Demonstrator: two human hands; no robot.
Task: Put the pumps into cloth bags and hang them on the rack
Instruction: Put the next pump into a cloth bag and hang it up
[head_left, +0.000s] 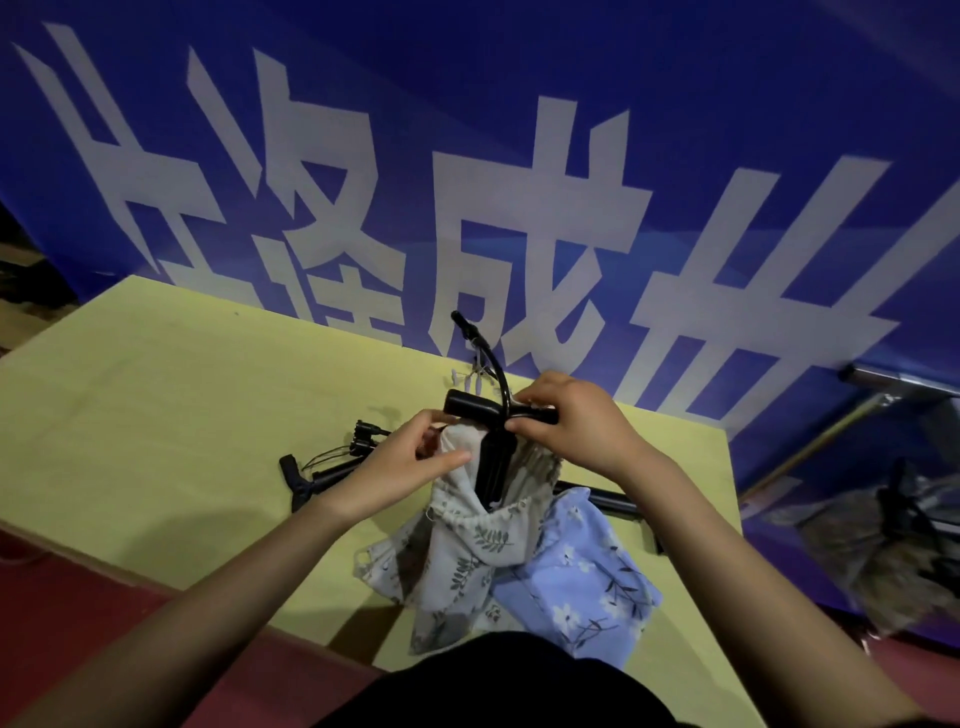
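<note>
Head view: the black pump (488, 462) stands upright inside the beige leaf-print cloth bag (467, 551), directly between the two hands. Its T-handle (470, 405) and curved hose (488, 358) project above the bag mouth. The right hand (576, 421) has its fingers curled over the right end of the handle and the bag edge there, with thumb and fingers pinched together. The left hand (410, 462) pinches the bag rim on the opposite side, thumb pressed along the cloth.

Step in hand, as judged: closing the bag mouth around the pump shaft below the handle.

Procedure for a sound result:
1. Keep the pump vertical so the barrel seats at the bag bottom.
2. Gather the rim evenly from both sides; uneven gathering may leave the bag hanging crooked.
3. Route the hose clear of the cloth before tightening.
4. Whether a drawstring is present cannot be determined; if so, pull it snug under the handle.

Below the right wrist, a blue floral cloth bag (576, 577) lies on the yellow-green table (156, 395). Beyond the left hand, a second pump (332, 467) lies flat. Far right of the right hand, a filled bag (883, 561) hangs from a metal rack (893, 384).
</note>
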